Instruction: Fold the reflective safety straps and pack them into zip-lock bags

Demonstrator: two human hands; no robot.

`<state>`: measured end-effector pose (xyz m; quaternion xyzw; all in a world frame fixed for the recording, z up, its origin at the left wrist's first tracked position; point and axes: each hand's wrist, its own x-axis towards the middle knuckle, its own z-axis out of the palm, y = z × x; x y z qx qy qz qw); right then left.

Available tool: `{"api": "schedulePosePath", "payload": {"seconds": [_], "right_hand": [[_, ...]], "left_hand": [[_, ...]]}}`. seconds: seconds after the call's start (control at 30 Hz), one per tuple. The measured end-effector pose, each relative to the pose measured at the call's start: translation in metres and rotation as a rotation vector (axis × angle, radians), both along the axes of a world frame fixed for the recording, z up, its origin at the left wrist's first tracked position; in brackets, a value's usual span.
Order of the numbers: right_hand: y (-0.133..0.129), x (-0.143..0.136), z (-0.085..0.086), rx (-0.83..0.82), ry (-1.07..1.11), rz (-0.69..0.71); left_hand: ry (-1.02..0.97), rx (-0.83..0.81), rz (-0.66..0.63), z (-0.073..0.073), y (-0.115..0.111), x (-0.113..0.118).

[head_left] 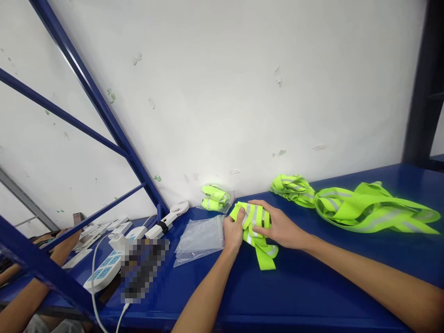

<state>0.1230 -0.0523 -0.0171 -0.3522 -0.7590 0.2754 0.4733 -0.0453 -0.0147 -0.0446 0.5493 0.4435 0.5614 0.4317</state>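
Between both hands is a folded neon-yellow reflective strap (254,222) with silver stripes, just above the blue table. My left hand (234,229) grips its left side, thumb on top. My right hand (277,226) clasps the right side, fingers behind and thumb in front. One loose strap end (266,261) hangs toward the table's front. Left of my left hand lie clear plastic bags (201,238), flat and overlapping. Behind them, a bundle of the same neon strap (215,197) sits in a clear bag against the wall.
More loose neon straps (367,210) lie in a tangle on the right, beside a looser coil (293,188). On the left are a white handheld fan (179,208), a power strip (104,270) with cables, and a blue metal frame (114,125). Beyond it, another person's arm (65,245) shows.
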Motion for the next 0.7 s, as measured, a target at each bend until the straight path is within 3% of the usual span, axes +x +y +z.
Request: {"api": "schedulePosePath", "payload": {"seconds": [0.13,0.27,0.37,0.47,0.6,0.7], "right_hand": [[0.0,-0.003,-0.005,0.17,-0.033,-0.094],[0.012,0.002,-0.007,0.264,0.026,-0.216],[0.024,0.01,-0.005,0.131,0.162,-0.4],[0.03,0.015,-0.003,-0.071,0.352,-0.501],[0.033,0.013,-0.005,-0.329,0.551,-0.52],[0.038,0.01,-0.013,-0.472,0.702,-0.439]], "left_hand": [[-0.027,0.005,-0.041,-0.001,0.0,0.001],[-0.12,-0.02,-0.262,0.0,-0.009,0.009],[-0.047,-0.061,-0.423,0.003,-0.018,0.016],[0.092,0.08,-0.482,0.005,-0.027,0.019],[0.437,0.32,-0.403,0.002,-0.03,0.021],[0.703,0.482,-0.287,-0.003,-0.024,0.019]]}}
